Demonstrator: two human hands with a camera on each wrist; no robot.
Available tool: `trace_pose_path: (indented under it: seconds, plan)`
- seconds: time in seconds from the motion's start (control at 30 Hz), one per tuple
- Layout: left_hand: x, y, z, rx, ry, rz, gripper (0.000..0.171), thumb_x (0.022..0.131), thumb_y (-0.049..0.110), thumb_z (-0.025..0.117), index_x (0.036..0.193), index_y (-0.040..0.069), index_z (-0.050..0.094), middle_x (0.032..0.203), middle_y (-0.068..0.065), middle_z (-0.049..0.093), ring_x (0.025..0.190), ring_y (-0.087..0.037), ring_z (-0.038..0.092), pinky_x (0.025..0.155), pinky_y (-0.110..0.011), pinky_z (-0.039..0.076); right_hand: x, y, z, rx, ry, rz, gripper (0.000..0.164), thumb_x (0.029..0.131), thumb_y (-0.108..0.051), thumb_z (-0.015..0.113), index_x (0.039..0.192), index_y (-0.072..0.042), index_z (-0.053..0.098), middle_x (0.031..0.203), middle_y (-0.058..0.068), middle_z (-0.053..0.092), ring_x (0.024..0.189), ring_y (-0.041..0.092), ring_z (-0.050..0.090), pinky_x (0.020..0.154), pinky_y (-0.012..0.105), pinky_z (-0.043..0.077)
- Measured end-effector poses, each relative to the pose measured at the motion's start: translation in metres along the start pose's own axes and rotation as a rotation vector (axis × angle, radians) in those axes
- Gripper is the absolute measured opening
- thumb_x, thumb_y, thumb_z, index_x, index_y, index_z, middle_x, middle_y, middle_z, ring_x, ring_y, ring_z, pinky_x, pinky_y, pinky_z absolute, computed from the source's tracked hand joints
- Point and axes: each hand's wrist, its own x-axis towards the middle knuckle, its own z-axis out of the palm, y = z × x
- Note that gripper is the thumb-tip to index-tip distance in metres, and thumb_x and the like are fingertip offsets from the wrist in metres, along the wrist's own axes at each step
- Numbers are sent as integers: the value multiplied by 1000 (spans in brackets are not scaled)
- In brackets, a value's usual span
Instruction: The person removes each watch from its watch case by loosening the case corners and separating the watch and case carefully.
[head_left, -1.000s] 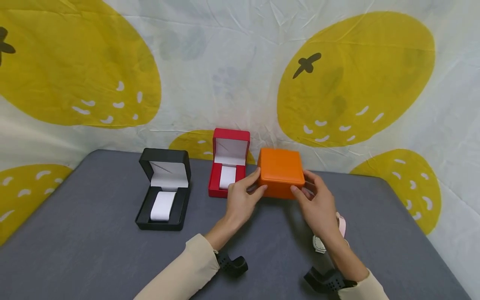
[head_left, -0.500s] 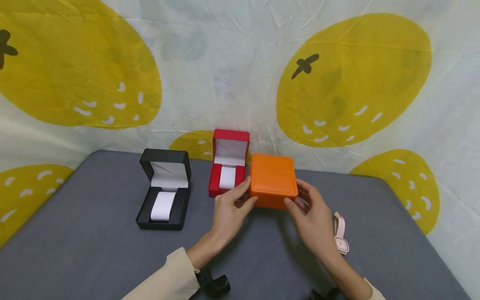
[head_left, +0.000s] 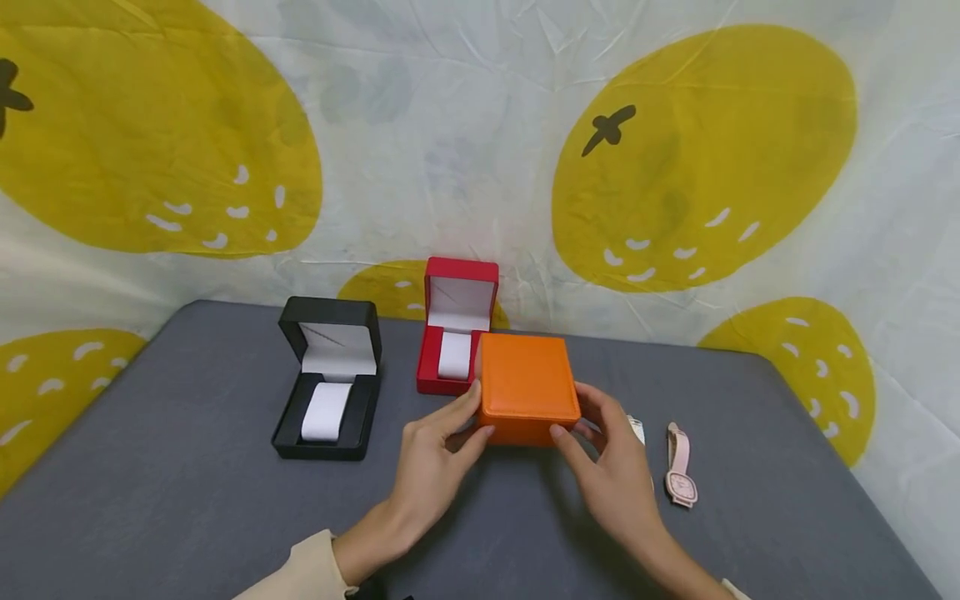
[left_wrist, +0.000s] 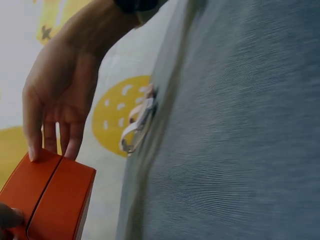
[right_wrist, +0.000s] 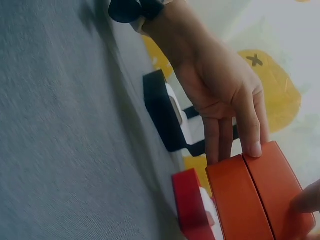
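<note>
A closed orange watch box (head_left: 528, 375) is held above the table between my two hands. My left hand (head_left: 438, 471) grips its left side, thumb on the lower front corner and fingers along the side. The right hand (head_left: 618, 475) grips the opposite side the same way, its fingers partly hidden behind the box. In the left wrist view, a dark seam between lid and base crosses the front of the orange box (left_wrist: 62, 192). The right wrist view shows that same seam on the box (right_wrist: 255, 190), with a thumb pressed close to it.
Behind the orange box stands an open red watch box (head_left: 461, 287) with a white cushion. Farther left is an open black watch box (head_left: 330, 312), also cushioned. A pink watch (head_left: 681, 475) lies at right; a pale watch (head_left: 637, 429) is mostly hidden by the right hand.
Both hands have brought the orange box nearer to me and somewhat left, and it overlaps the red box's corner. The pink watch, earlier mostly behind the right arm, now shows fully.
</note>
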Motion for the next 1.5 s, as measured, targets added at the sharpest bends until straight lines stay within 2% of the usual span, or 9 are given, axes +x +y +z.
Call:
trace_pose_path:
  seconds: [0.13, 0.3, 0.47, 0.73, 0.93, 1.07, 1.17, 1.3, 1.5]
  plan:
    - [-6, 3, -4, -26, -5, -8, 52, 72, -2, 70, 120, 1, 53, 122, -8, 51, 106, -15, 52, 70, -32, 49, -4, 1, 3, -10, 6, 19, 51, 80, -15, 67, 125, -12, 45, 118, -3, 49, 106, 7, 47, 85, 24, 42]
    - [-10, 18, -12, -29, 4, -40, 51, 69, -9, 69, 118, -5, 53, 119, -16, 52, 104, -23, 54, 67, -34, 49, -10, 2, 9, -10, -6, -24, 52, 79, -11, 68, 125, -10, 45, 118, 0, 48, 106, 10, 47, 85, 22, 42]
    - [-16, 27, -18, -15, 17, -13, 49, 69, -11, 69, 115, -9, 54, 117, -20, 53, 103, -27, 54, 67, -36, 49, -17, 2, 15, -4, -22, -44, 52, 79, -12, 67, 126, -10, 44, 118, 1, 47, 106, 11, 46, 85, 21, 41]
    - [-28, -6, -19, -36, 11, 11, 51, 67, -11, 70, 115, -5, 55, 117, -16, 54, 104, -25, 54, 67, -35, 49, -27, 5, 25, -32, -12, 0, 56, 77, -12, 70, 125, -13, 42, 120, -1, 45, 106, 7, 44, 83, 22, 42]
    - [-37, -17, -24, -80, -16, -87, 49, 69, -6, 71, 116, 0, 57, 117, -10, 55, 105, -22, 53, 68, -33, 49, -34, 10, 32, -1, -42, 37, 55, 76, -12, 70, 123, -11, 42, 118, 1, 45, 104, 7, 44, 81, 26, 44]
    - [-35, -6, -29, -87, -30, -154, 47, 69, -8, 70, 114, -3, 58, 116, -12, 56, 104, -22, 54, 68, -30, 49, -32, 11, 30, 50, -74, 66, 50, 77, -13, 69, 120, -12, 44, 114, 1, 49, 101, 9, 48, 79, 28, 45]
    - [-33, 4, -34, -97, -52, -156, 45, 68, -15, 68, 111, -8, 57, 115, -17, 55, 103, -27, 54, 68, -31, 50, -32, 11, 27, 98, -96, 70, 46, 77, -12, 69, 117, -11, 47, 110, 1, 52, 98, 11, 51, 76, 27, 47]
    - [-34, 6, -37, -128, -67, -172, 44, 67, -19, 65, 109, -6, 57, 113, -18, 55, 103, -28, 53, 69, -32, 50, -34, 9, 26, 133, -123, 104, 43, 77, -13, 70, 114, -11, 47, 108, 2, 53, 96, 14, 53, 73, 26, 48]
    - [-34, 8, -37, -139, -75, -263, 46, 69, -16, 66, 111, -1, 56, 107, -12, 55, 96, -26, 55, 72, -32, 49, -35, 12, 26, 140, -127, 143, 43, 78, -18, 69, 115, -14, 47, 109, 1, 52, 98, 14, 53, 74, 27, 47]
